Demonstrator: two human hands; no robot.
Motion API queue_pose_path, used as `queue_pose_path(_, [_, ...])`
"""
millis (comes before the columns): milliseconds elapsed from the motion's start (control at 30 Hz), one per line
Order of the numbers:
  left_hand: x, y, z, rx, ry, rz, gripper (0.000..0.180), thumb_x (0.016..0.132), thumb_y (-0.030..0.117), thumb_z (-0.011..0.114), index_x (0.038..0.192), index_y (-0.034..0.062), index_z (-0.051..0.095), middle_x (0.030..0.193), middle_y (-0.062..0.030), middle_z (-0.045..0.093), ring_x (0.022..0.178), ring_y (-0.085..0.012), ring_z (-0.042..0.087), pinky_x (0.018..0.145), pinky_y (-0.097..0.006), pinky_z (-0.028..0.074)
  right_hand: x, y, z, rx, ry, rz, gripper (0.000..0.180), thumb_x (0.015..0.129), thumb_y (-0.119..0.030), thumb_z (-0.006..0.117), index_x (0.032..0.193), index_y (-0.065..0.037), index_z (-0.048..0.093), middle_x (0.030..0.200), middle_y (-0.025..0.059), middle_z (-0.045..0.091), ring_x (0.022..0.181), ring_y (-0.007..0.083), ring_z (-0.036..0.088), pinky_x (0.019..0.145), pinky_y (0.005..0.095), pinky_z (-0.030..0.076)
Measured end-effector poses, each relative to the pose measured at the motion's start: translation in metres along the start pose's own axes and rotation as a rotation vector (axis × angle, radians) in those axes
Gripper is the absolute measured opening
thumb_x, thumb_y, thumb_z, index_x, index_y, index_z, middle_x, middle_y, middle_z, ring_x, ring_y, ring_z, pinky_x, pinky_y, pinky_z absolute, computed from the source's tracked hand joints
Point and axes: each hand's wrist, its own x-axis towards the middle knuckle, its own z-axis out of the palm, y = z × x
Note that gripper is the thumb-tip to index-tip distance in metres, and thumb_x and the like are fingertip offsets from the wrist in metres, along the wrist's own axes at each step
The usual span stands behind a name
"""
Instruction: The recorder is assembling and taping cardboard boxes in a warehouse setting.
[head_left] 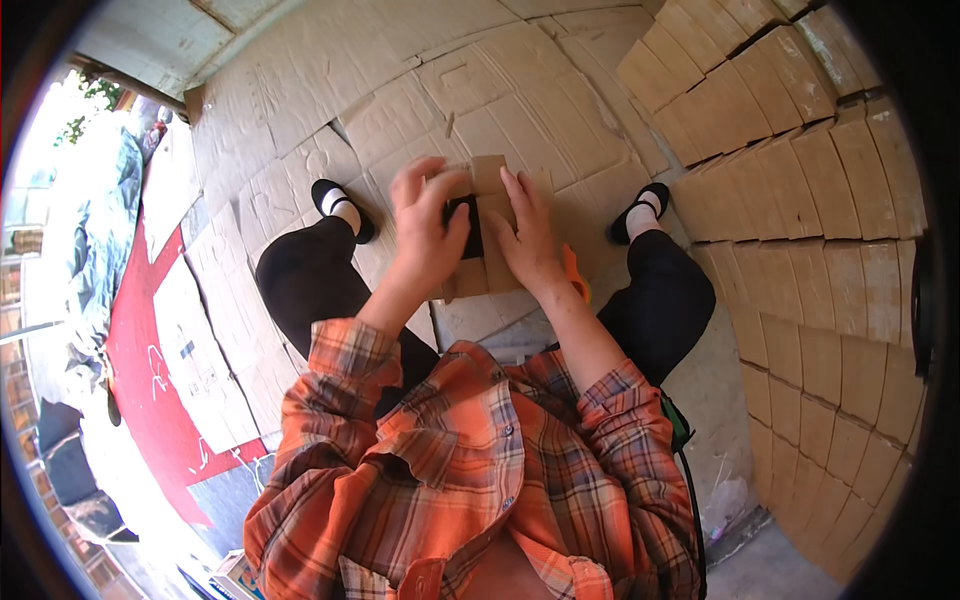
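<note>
"Head view: where's the cardboard box (490,268)?"

"From my end, I see it between the left hand (430,215), curved at its left with the thumb by a black patch (475,240), and the right hand (530,235), fingers nearly straight along its right."

"Gripping?"

"I can't tell. An orange object (572,268) shows just right of the box; stacked cartons (830,185) stand farther right."
</note>
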Motion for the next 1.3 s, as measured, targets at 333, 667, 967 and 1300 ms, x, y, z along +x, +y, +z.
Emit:
queue_pose_path(333, [-0.051,0.020,0.018,-0.669,-0.023,-0.384,0.070,0.091,0.016,0.052,0.145,-0.0028,0.014,0.152,-0.0210,0.011,0.141,-0.0340,0.010,0.113,-0.041,0.011,-0.004,0.003,0.004,0.568,-0.150,0.232,0.066,0.095,-0.022,0.049,0.147,-0.002,0.013,0.149,0.0220,0.024,0.137,0.0304,0.028,0.109,0.0361,0.026])
queue_pose_path(667, [-0.052,0.023,0.021,0.137,-0.314,-0.144,0.080,0.082,0.038,0.063,0.143,-0.0008,0.026,0.152,-0.0186,0.016,0.138,-0.0475,0.009,0.111,-0.051,0.016,-0.012,0.005,0.006,0.656,-0.109,0.158,0.062,0.097,-0.023,0.044,0.146,0.000,0.014,0.145,0.0227,0.031,0.133,0.0294,0.034,0.107,0.0351,0.030])
queue_pose_path(967, [-0.042,0.027,0.019,0.213,-0.477,-0.013,0.083,0.076,0.038,0.068,0.139,-0.0031,0.033,0.149,-0.0184,0.024,0.137,-0.0459,0.015,0.111,-0.049,0.020,-0.010,0.012,0.012,0.404,-0.015,0.134,0.059,0.095,-0.023,0.048,0.144,-0.001,0.022,0.136,0.0235,0.043,0.123,0.0327,0.046,0.101,0.0359,0.038])
queue_pose_path(1300, [-0.041,0.026,0.015,0.277,-0.441,-0.056,0.081,0.074,0.036,0.070,0.139,0.0000,0.036,0.150,-0.0146,0.026,0.137,-0.0437,0.018,0.111,-0.048,0.022,-0.036,0.149,-0.020,0.403,0.509,0.850,0.017,0.089,-0.013,0.052,0.095,-0.003,0.065,0.080,0.0046,0.062,0.072,0.0125,0.056,0.065,0.0266,0.045])
